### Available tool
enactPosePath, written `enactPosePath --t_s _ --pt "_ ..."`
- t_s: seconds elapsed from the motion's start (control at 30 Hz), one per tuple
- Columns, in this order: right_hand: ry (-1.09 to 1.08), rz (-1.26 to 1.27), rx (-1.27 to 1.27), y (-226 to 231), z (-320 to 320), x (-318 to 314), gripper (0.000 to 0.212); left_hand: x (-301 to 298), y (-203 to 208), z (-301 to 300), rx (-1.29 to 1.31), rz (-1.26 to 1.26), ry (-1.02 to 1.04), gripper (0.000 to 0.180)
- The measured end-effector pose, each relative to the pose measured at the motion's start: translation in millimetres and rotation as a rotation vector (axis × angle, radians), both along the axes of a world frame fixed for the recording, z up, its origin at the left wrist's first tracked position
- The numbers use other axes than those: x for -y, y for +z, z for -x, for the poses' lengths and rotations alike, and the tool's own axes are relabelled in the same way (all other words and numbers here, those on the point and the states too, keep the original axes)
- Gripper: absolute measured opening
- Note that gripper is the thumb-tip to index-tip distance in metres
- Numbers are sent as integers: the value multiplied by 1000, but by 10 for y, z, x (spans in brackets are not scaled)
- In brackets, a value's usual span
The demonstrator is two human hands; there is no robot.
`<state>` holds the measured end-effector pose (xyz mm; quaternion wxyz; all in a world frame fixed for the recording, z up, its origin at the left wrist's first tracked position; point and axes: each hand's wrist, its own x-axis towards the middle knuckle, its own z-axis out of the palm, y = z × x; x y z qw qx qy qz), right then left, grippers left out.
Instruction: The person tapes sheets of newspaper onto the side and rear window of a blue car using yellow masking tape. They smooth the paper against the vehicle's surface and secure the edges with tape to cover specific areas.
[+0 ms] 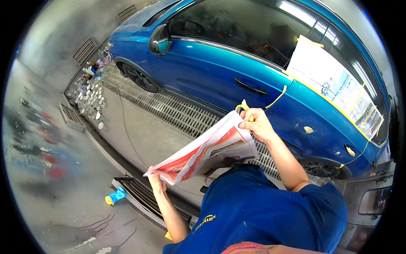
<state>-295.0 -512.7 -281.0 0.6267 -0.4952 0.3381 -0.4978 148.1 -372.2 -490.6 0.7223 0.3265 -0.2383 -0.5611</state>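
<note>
Grey, paint-hazed walls point(55, 46) back a blue car point(198, 67) at one o'clock. Dead centre, a red-and-white printed sheet point(213, 148) spans the left hand point(157, 183), pinching it at seven o'clock, and the right hand point(259, 123), gripping it at three, beside a yellow tape roll point(241, 107).

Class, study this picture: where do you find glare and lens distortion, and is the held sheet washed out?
Head view: glare, white streaks on the dark side glass; head view: fisheye distortion, the blue car bowing toward the black rounded rim; head view: the printed sheet between left hand and right hand isn't washed out, its red bands plain.
</note>
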Motion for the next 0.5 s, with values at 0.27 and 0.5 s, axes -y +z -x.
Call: enactPosePath --t_s 0.27,0.5 --pt "-271 81 -313 -252 31 283 8 -254 275 148 -6 -13 -143 81" --pt "-405 51 -510 -1317 -309 95 51 180 1000 906 67 -184 57 48"
